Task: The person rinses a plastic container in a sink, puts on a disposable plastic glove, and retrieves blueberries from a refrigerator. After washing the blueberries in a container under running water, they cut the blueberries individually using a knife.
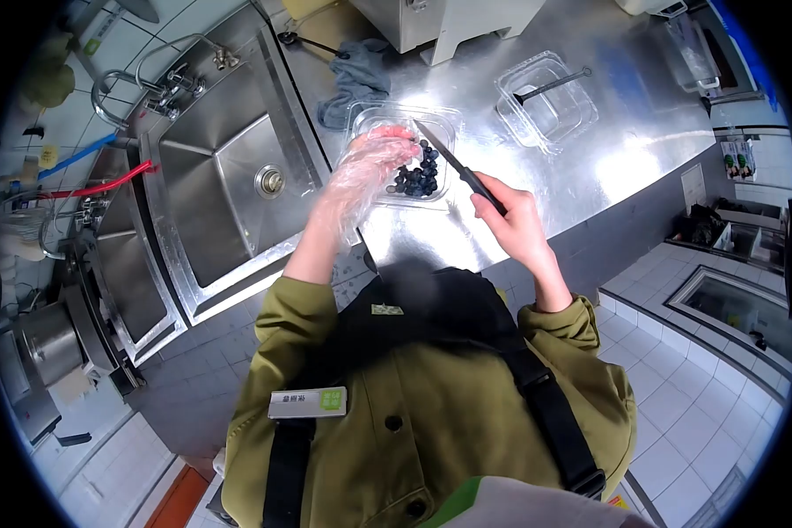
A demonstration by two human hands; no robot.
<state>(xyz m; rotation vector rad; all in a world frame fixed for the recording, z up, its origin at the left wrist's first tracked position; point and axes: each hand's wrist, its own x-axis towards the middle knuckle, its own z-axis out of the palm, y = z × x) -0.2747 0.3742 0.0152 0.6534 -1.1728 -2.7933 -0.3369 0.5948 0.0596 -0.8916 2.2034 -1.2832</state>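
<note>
My right hand [514,220] is wrapped round the black handle of a knife [454,161], whose blade slants up and left over the right side of a clear plastic container [449,176]. Inside this container lies a heap of small dark round berries [418,180] that look like blueberries. My left hand [380,157], in a loose see-through plastic glove, is over the container's left part. Its fingers are bent together close to the blade tip; what they hold, if anything, is hidden.
A double steel sink [224,167] with taps lies to the left. A grey cloth [361,79] is crumpled behind the container. On the steel counter [625,123] at right sits another clear container [550,110] with a dark long-handled utensil [550,86] across it. A metal appliance [431,22] stands at the back.
</note>
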